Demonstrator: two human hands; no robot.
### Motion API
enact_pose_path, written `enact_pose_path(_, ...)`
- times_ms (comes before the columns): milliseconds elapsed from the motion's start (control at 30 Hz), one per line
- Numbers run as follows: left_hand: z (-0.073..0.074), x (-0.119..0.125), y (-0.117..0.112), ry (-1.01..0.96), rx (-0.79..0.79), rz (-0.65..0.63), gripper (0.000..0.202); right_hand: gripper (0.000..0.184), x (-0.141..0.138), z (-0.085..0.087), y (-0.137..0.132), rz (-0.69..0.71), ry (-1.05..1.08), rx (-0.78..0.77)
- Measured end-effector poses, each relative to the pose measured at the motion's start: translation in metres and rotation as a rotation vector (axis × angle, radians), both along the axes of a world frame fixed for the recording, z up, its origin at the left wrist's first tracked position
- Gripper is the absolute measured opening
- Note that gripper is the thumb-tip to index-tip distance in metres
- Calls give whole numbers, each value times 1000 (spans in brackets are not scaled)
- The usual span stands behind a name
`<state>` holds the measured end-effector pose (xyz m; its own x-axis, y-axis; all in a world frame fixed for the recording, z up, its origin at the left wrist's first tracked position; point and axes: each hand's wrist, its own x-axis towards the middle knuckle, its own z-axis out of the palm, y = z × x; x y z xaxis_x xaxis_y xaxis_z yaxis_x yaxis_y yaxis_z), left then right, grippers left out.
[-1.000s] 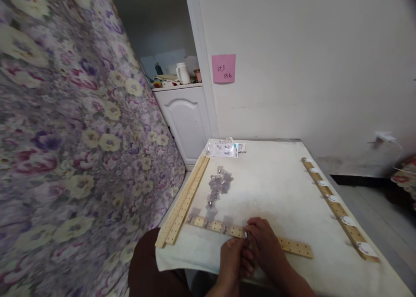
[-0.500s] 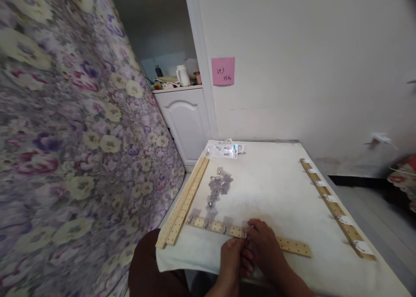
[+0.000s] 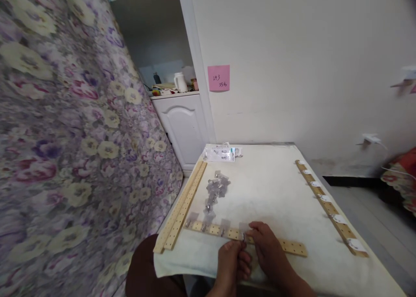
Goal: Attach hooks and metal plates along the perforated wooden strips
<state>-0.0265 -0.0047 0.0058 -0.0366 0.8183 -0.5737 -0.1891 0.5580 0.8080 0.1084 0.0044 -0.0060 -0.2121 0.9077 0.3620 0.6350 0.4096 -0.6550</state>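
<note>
- Here's the left hand [image 3: 230, 260] at the near edge, thumb and forefinger pinching the lower end of a metal clip [image 3: 243, 237]!
- The right hand [image 3: 267, 247] is in from the other side, fingers bent over the wooden strip [image 3: 294, 247] right beside that clip; its grip is partly hidden, so I can't tell whether it is pinching anything.
- That strip, drilled with holes, lies crosswise on the near part of the table [image 3: 260, 175], its right end poking out past the right hand.
- Count the metal clips along it: 4, the rightmost at the fingertips, clear squares showing behind them.
- Just beyond its left half, a loose pile of clips with clear squares [image 3: 217, 188] lies scattered on the pale cloth.
- Over on the left, 2 strips [image 3: 183, 206] run side by side along the table's edge.
- Across on the right edge, another strip [image 3: 331, 209] carries 6 white cards [image 3: 339, 219] in a row.
- At the far left corner, flat printed packets [image 3: 219, 153]; above them, a pink note [image 3: 219, 78] on the wall reads "243".
</note>
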Motion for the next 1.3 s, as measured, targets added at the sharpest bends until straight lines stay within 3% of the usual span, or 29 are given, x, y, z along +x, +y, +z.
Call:
enact_pose_path(433, -8, -2, -1, -23, 44, -23, 28, 31, -4, -7, 0, -33, -127, 32)
enact_pose_path(733, -11, -3, -2, -33, 45, -24, 25, 30, -4, -17, -2, -43, -95, 76)
enact_pose_path(867, -13, -6, -9, -47, 73, -138, 30, 33, 2, -24, 2, -43, 61, 103)
enact_pose_path(967, -2, -12, -8, 12, 126, -255, 32, 27, 9, -22, 7, -60, 151, 91)
enact_pose_path(1100, 35, -47, 21, 284, 371, -247, 27, 23, 16, -17, 12, -45, 193, 67)
enact_pose_path(1167, 53, -75, 45, 625, 562, -244, 22, 23, 18, -15, 13, -43, 200, 57)
enact_pose_path(1233, 64, -102, 68, 1104, 714, -347, 23, 23, 19, -15, 14, -42, 201, 49)
enact_pose_path(1300, 65, -121, 87, 1216, 703, -382, 22, 23, 19, -15, 15, -41, 200, 38)
